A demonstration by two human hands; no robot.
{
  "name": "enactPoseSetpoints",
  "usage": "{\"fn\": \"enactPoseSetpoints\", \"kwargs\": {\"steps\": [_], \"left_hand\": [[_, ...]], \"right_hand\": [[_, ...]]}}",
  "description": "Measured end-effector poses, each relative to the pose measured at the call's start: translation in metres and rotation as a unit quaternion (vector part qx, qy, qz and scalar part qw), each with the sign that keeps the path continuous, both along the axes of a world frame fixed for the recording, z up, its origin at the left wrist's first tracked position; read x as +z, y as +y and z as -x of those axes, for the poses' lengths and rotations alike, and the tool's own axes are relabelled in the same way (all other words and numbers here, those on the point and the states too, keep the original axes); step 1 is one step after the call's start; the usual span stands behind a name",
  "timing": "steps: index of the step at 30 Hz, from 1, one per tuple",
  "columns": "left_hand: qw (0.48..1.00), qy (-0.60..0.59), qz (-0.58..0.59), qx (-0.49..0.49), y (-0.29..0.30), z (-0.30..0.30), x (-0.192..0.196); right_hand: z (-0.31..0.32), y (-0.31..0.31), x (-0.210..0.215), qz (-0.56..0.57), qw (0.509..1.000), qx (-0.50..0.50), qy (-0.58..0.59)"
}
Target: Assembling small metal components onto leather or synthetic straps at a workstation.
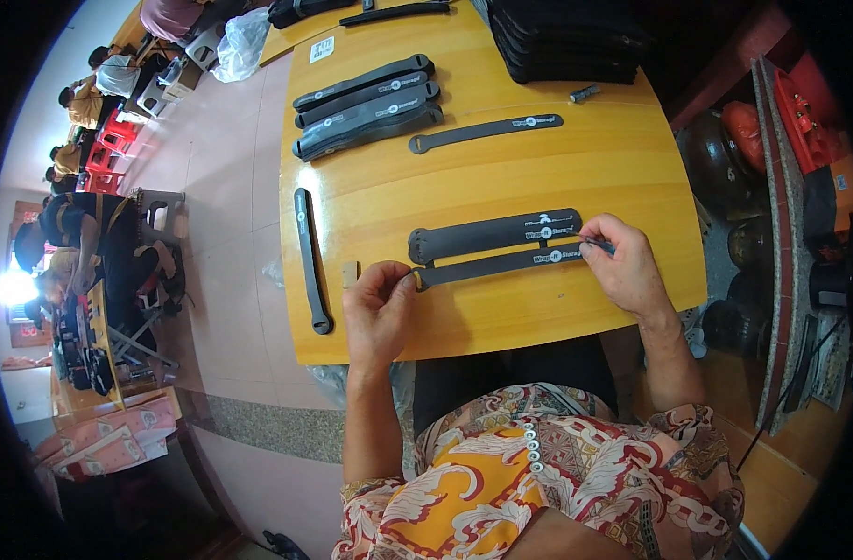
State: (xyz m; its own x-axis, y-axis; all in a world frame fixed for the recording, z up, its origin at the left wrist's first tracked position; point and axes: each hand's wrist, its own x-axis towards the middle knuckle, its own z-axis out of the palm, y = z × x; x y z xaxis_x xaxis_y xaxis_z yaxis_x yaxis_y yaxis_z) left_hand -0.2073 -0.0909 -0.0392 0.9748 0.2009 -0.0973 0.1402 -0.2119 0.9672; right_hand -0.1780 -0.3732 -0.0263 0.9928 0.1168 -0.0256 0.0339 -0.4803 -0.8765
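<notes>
a yellow wooden table [501,177] carries many flat dark grey straps. at its far side lies a row of stacked straps [366,105], with a single strap [485,132] just beside them and a pile of black material [566,37] near the far edge. a small dark cylinder [584,92] sits near that pile. one strap [310,259] lies lengthwise along the table's left edge, and a small tan block [350,273] rests just left of the left hand [378,308]. other people sit at tables well off to the left. nothing covers the near straps.

the strap in hand [496,264] lies flat near the table's front edge, long and narrow, dark grey with a white printed mark toward its right end. a wider strap [494,233] lies just behind it, touching or nearly so. the left hand pinches the narrow strap's left end between thumb and fingers. the right hand [627,266] presses on its right end, closed around a thin dark tool [598,245].
</notes>
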Motion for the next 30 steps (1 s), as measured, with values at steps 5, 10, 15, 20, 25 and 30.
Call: {"fn": "enactPoseSetpoints", "kwargs": {"steps": [5,10,15,20,25,30], "left_hand": [[0.983,-0.016,-0.181,0.025,-0.008,-0.011,-0.002],[0.978,-0.006,-0.207,0.028,-0.009,-0.017,-0.009],[0.975,0.009,-0.220,0.033,-0.011,-0.021,-0.005],[0.979,0.024,-0.200,0.040,-0.013,-0.022,-0.009],[0.983,0.011,-0.172,0.066,-0.010,-0.020,-0.014],[0.982,0.013,-0.180,0.061,-0.011,-0.021,-0.015]], "right_hand": [[-0.009,0.004,-0.009,0.021,1.000,-0.015,-0.014],[-0.011,0.006,-0.014,0.046,0.998,-0.031,-0.002],[-0.013,0.005,-0.016,0.041,0.998,-0.041,-0.004],[-0.013,0.007,-0.014,0.056,0.997,-0.049,-0.027],[-0.015,0.010,-0.018,0.048,0.997,-0.047,-0.046],[-0.015,0.009,-0.017,0.059,0.996,-0.056,-0.035]]}}
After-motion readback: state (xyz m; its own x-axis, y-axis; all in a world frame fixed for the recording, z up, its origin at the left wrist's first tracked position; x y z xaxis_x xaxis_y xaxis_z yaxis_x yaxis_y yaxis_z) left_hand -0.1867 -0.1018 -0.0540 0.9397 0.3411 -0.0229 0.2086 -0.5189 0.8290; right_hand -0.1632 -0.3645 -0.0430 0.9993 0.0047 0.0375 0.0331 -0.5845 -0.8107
